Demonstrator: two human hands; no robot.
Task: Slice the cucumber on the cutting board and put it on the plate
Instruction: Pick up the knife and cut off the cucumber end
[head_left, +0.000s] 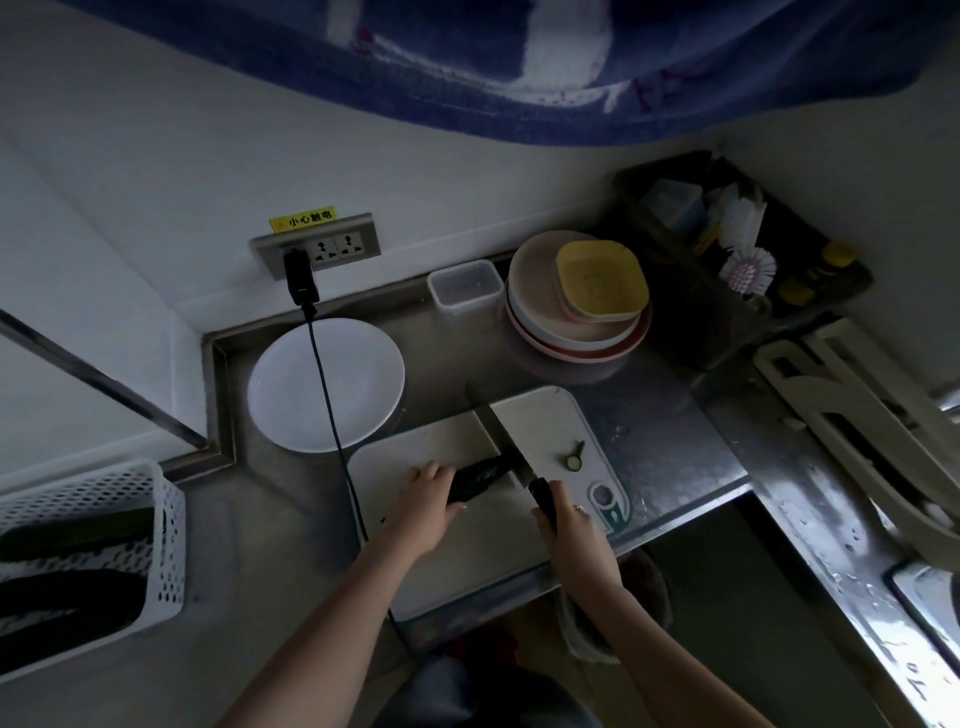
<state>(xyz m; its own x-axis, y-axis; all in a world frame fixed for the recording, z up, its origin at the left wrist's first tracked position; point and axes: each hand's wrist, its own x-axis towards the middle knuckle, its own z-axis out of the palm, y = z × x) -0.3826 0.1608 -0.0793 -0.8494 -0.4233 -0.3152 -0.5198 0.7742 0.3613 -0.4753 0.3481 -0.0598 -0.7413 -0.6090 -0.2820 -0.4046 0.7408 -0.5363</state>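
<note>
A dark green cucumber (475, 479) lies on the white cutting board (441, 540) on the steel counter. My left hand (423, 506) grips its left end and holds it down. My right hand (569, 527) grips the black handle of a knife (501, 436), whose broad blade stands across the cucumber's right end. A cut-off stem end (574, 458) lies on the board to the right of the blade. The empty white plate (332, 384) sits behind the board to the left.
A black cable (324, 374) runs from the wall socket over the plate and past the board's left edge. A white basket (88, 561) with more cucumbers stands at the left. Stacked plates (571, 312) and a clear container (465, 286) sit behind. A sink rim (831, 519) lies at the right.
</note>
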